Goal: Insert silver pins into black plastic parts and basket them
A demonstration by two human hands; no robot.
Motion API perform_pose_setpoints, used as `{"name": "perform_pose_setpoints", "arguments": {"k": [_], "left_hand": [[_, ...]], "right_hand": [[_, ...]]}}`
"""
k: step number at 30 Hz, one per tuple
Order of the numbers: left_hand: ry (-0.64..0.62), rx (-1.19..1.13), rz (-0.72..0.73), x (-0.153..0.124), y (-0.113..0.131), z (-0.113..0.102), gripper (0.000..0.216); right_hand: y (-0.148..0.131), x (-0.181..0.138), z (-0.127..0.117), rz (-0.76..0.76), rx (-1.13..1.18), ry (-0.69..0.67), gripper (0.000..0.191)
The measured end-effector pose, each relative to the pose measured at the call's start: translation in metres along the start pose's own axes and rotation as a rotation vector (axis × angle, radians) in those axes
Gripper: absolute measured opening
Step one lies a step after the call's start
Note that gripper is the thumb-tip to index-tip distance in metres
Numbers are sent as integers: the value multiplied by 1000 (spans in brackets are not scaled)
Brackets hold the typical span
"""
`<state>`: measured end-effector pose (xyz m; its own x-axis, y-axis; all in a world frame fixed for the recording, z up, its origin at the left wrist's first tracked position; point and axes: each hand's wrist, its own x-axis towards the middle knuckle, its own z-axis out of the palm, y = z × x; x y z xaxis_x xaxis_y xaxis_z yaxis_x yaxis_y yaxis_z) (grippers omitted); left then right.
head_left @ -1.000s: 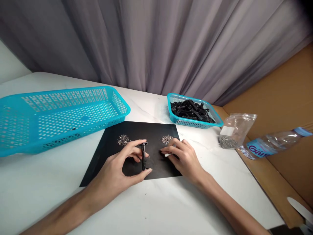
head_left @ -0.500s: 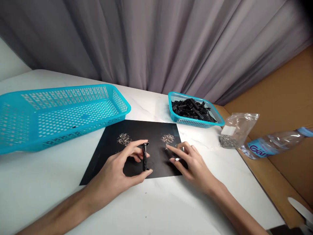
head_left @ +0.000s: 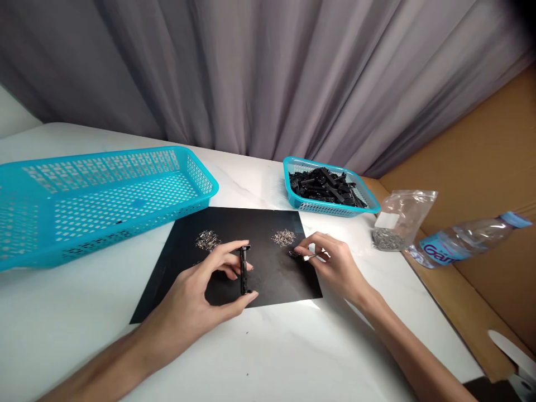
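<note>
My left hand (head_left: 196,298) pinches a slim black plastic part (head_left: 243,270) between forefinger and thumb, holding it upright on a black mat (head_left: 176,262). To its right my right hand (head_left: 337,265) is closed in a pinch at the mat's right edge, fingertips on a tiny metal piece beside a small heap of metal bits (head_left: 283,238). A second heap of metal bits (head_left: 207,240) lies on the mat's left half, above my left hand.
A large empty turquoise basket (head_left: 104,195) stands at the left. A small turquoise basket (head_left: 329,192) full of black parts sits behind the mat. A plastic bag of metal bits (head_left: 397,220), a water bottle (head_left: 464,240) and a cardboard wall are at the right.
My right hand lifted off the mat, shifted right, then closed its fingers into a pinch near the right heap. My left hand kept hold of the black part.
</note>
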<state>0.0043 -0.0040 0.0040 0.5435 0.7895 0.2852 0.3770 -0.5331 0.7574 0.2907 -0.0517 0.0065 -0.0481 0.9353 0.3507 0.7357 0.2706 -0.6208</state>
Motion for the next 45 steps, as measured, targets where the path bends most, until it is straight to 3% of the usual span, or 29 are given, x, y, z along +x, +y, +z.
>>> {"name": "perform_pose_setpoints", "arguments": {"k": [9,12,15,21,26,30,34,37,41,45], "left_hand": [[-31,-381,-105,5,9,4,63],[-28,-425,-105,3,13,5,64],[-10,-311,-80,-1,14,5,67],[95,-137,65,-3,16,4,68],[36,-421,-1,-1,20,7,68],[87,-592,-2,1,25,11,69],[151,-541,31,1,29,12,71],[119,-562,15,1,28,10,72],[22,-662,-59,1,28,7,71],[3,-683,-81,1,30,5,73]], "right_hand": [[-37,10,6,191,448,-112,17],[-47,14,11,166,545,-105,13],[-53,14,14,102,562,-72,12],[-58,8,18,152,540,30,6],[-60,7,18,18,468,34,10],[-63,5,22,-71,468,21,23],[-68,1,25,23,519,4,31],[-71,-1,23,72,610,-35,33],[-71,-2,21,115,657,-59,16],[-70,-3,21,114,618,-46,9]]}}
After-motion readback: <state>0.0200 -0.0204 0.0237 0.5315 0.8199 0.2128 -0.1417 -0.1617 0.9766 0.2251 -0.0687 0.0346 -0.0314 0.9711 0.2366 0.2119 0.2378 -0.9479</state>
